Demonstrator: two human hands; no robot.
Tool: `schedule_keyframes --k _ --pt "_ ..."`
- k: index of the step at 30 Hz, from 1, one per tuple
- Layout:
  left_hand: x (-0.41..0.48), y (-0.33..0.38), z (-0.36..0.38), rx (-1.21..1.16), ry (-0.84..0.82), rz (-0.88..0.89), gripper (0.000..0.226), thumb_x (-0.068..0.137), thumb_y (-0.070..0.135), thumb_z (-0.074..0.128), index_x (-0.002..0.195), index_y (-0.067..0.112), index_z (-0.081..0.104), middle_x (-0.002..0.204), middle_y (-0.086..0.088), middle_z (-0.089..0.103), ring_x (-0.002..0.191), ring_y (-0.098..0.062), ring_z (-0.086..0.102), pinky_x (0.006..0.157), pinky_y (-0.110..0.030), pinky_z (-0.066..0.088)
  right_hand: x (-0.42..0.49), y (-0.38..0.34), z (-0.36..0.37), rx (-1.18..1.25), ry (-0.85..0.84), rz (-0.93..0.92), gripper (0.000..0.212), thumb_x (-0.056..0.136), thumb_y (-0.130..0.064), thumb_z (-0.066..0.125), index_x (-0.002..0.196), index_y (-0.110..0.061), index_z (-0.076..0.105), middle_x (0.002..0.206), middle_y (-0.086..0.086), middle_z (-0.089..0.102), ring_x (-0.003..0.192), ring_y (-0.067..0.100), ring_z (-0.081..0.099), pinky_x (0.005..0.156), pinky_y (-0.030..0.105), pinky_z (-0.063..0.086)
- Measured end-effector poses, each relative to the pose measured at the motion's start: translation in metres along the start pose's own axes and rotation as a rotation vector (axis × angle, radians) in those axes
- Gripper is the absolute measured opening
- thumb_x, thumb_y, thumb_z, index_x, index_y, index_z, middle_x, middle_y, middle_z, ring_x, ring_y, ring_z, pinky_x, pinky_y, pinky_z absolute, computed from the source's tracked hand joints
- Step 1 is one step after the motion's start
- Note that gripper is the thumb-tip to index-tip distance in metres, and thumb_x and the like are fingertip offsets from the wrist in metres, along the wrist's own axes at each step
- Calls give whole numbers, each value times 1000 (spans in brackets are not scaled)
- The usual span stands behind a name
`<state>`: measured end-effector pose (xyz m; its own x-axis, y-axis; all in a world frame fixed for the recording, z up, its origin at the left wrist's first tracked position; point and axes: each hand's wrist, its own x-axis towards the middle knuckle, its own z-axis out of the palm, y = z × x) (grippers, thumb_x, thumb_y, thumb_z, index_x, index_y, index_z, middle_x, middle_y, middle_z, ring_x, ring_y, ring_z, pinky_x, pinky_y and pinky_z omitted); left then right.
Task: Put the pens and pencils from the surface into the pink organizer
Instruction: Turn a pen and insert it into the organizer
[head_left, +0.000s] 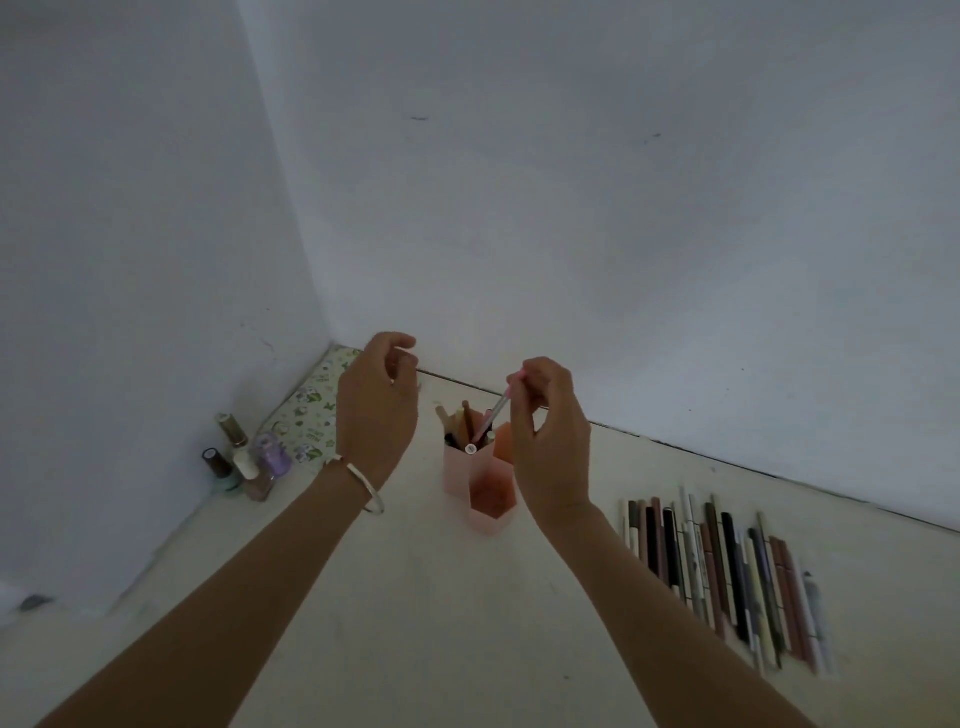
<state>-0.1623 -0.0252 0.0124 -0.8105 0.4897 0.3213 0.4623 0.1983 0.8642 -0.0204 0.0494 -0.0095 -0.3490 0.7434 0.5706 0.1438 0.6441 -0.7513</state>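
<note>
We have open room on the surface (415, 597) in front of the pink organizer (491, 499). A row of pens and pencils (727, 577) blocks the right side. Nail polish bottles (244, 457) and a patterned pouch (311, 405) crowd the left corner by the wall (571, 208).

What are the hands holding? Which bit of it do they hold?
The right hand pinches a pink pen by its top end, with its lower end at the pink organizer. The left hand holds nothing.
</note>
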Motion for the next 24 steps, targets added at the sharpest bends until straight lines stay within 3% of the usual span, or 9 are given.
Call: schedule_keyframes --k 2,5,8,11,13,15,18,21,24 --pt "0 8 -4 -25 66 27 23 89 8 47 104 17 63 87 4 67 70 -3 59 62 -22 46 -3 3 1 -114 -56 -39 14 95 -27 46 107 -26 54 99 -8 61 89 9 58 78 28 52" --pt "-6 23 -2 -54 55 80 26 87 5 45 103 17 62 89 5 66 76 -5 60 66 -23 49 -11 13 1 -399 -203 -164 13 89 -20 60 91 -12 70 118 3 62 110 17 52 94 31 44" --pt "-21 41 12 -66 5 172 26 86 8 44 102 20 60 86 9 63 72 -4 59 61 -21 48 -15 20 -10 -458 -284 -179 15 82 -15 64 94 -11 73 123 7 61 114 23 53 98 36 42" --pt "-49 58 43 -78 -83 323 18 85 14 45 96 23 56 82 14 58 70 -3 57 61 -12 47 -2 27 -42 -407 -79 -93 28 80 -6 58 105 -11 67 118 5 62 112 17 52 96 22 32" --pt "-76 61 76 -14 -255 339 13 83 15 49 92 24 53 81 12 57 70 -3 57 63 -14 49 8 36 -73 -400 66 -8 32 79 3 56 106 -11 65 112 2 62 106 15 53 94 19 32" --pt "-105 52 113 187 -508 226 9 85 16 53 92 22 54 85 8 60 75 -5 58 71 -24 53 13 45 -103 -365 158 87 33 78 8 54 103 -11 64 106 -2 61 99 17 55 86 24 41" --pt "-141 32 159 492 -852 -33 22 90 25 50 104 10 59 109 -8 64 103 -25 61 89 -33 50 8 61 -141 -367 231 207 30 78 10 51 92 -14 64 96 -9 57 89 19 56 70 18 39" --pt "-162 23 184 555 -901 -175 25 91 28 53 108 10 61 114 -10 64 105 -28 62 84 -33 49 -6 77 -167 -391 219 258 28 79 11 51 84 -13 65 92 -6 60 87 19 57 70 22 38" --pt "-169 23 202 599 -881 -164 23 91 26 55 109 12 59 115 -8 63 103 -26 62 80 -31 48 -21 92 -185 -424 206 302 26 80 11 51 79 -11 65 89 -2 62 85 18 57 72 23 38"
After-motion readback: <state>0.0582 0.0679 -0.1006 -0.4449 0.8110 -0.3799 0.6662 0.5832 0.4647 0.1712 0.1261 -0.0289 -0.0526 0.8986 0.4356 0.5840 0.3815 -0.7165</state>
